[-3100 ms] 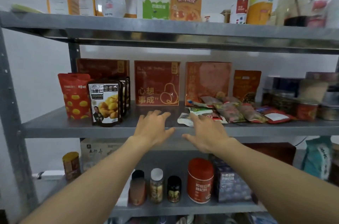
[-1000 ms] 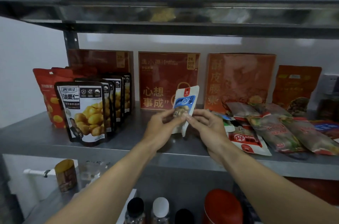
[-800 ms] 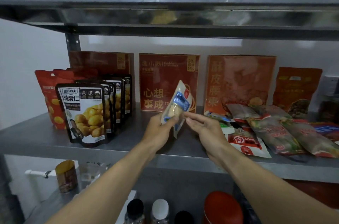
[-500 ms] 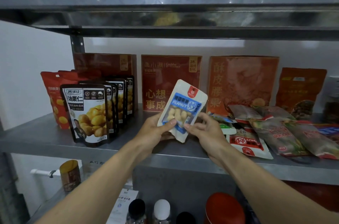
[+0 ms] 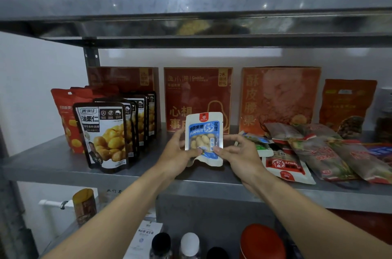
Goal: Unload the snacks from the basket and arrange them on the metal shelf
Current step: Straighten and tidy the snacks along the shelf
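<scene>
A white and blue peanut packet stands upright at the middle of the grey metal shelf, its bottom edge at the shelf surface. My left hand pinches its lower left side and my right hand pinches its lower right corner. The packet faces me, in front of a red gift box. No basket is in view.
A row of black chestnut pouches and red pouches stands to the left. Flat snack packets lie piled to the right, before another red box. An upper shelf hangs overhead; bottles and a red can sit below.
Both hands picked the peanut packet up from the pile, turned it from edge-on to face me, and lowered it upright toward the shelf surface. The view moved closer to the shelf.
</scene>
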{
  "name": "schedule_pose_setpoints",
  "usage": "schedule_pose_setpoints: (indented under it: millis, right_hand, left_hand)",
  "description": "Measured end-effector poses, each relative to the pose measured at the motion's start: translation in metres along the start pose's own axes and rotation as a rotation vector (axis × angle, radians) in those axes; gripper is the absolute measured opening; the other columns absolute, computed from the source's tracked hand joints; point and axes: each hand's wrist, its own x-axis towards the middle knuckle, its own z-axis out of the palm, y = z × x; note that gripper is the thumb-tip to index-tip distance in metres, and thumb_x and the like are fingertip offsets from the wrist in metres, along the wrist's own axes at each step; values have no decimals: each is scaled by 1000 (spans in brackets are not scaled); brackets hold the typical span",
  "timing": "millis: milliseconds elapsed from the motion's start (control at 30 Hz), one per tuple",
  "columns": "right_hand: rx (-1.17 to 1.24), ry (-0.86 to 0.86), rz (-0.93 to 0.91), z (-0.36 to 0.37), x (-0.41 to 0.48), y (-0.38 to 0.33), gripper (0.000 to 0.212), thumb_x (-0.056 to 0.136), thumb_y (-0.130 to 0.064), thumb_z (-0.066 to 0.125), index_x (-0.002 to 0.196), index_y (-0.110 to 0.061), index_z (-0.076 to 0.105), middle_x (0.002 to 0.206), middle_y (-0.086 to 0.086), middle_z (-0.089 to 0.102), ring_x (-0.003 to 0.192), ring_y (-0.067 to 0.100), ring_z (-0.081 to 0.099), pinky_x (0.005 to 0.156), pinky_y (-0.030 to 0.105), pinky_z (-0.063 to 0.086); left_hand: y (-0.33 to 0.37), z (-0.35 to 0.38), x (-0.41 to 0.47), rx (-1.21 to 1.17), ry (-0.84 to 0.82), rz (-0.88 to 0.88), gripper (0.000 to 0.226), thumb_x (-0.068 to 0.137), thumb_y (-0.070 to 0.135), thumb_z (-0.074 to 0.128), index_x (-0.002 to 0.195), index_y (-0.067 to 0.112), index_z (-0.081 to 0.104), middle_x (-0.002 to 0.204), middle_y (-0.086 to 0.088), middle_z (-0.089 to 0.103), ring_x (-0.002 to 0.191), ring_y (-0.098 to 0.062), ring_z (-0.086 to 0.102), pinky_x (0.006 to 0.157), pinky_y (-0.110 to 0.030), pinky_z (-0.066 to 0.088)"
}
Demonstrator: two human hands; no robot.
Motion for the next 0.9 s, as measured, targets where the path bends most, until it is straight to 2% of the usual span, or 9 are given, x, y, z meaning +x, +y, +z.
schedule_pose_setpoints:
  millis: [100,167,267,367,467,600,700,767,900]
  right_hand:
    - [-119,-64,28,11,-1,-5,45,83,-10,77,122,-13,54,74,3,75,63,8,69,63,20,53]
    - [-204,-119,36,23,1,-5,55,84,-12,77,131,-16,49,74,0,74,59,1,65,58,14,48]
    - [-377,-166,26,41,7,3,65,84,-24,77,140,-20,44,73,-8,74,78,2,68,81,24,51]
    - [-592,-171,1,49,14,11,55,86,-37,72,136,-23,53,60,-22,66,97,13,66,103,43,43]
    - [-630,-162,5,47,19,16,46,91,-36,67,133,-21,58,44,-27,52,85,8,55,104,42,43]
    - [-681,-159,-11,45,17,18,43,93,-36,65,133,-21,60,56,-20,50,87,7,50,103,39,42]
    - [-629,-143,-12,44,15,16,39,91,-34,68,127,-21,63,54,-17,50,74,5,51,83,27,47]
    - [-576,-115,-12,40,14,11,33,89,-30,70,120,-19,65,58,-15,50,65,2,49,68,19,40]
    - [-522,-69,-28,25,14,-9,30,89,-23,71,116,-14,61,75,-4,61,84,11,61,82,24,47]
  left_hand:
    - [6,-11,-1,80,21,19,71,85,-8,64,130,38,34,99,7,68,77,6,67,66,-13,52]
    - [9,-25,-3,194,19,10,68,85,-1,64,139,32,39,120,2,64,100,-2,63,92,-23,51]
    - [2,-46,-4,475,20,-55,55,90,19,59,143,24,46,138,2,52,126,-14,47,105,-28,36]
    - [-10,-55,-5,611,-2,-83,56,92,32,56,146,27,42,145,-3,46,138,-21,34,112,-33,29]
    - [-15,-52,-3,720,-27,-89,54,98,38,44,151,30,32,140,-8,41,139,-24,20,112,-35,21]
    - [-13,-49,-2,709,-37,-76,53,99,38,42,150,33,32,142,-7,35,139,-22,15,112,-35,18]
    - [-9,-50,-1,713,-32,-81,53,98,38,47,149,32,35,146,-9,32,140,-24,14,112,-35,16]
    - [-4,-51,0,738,-26,-72,54,96,41,51,148,31,38,149,-10,30,141,-27,13,112,-37,16]
    - [9,-52,8,685,-22,-14,48,94,37,56,141,33,46,144,-5,36,139,-25,17,112,-36,19]
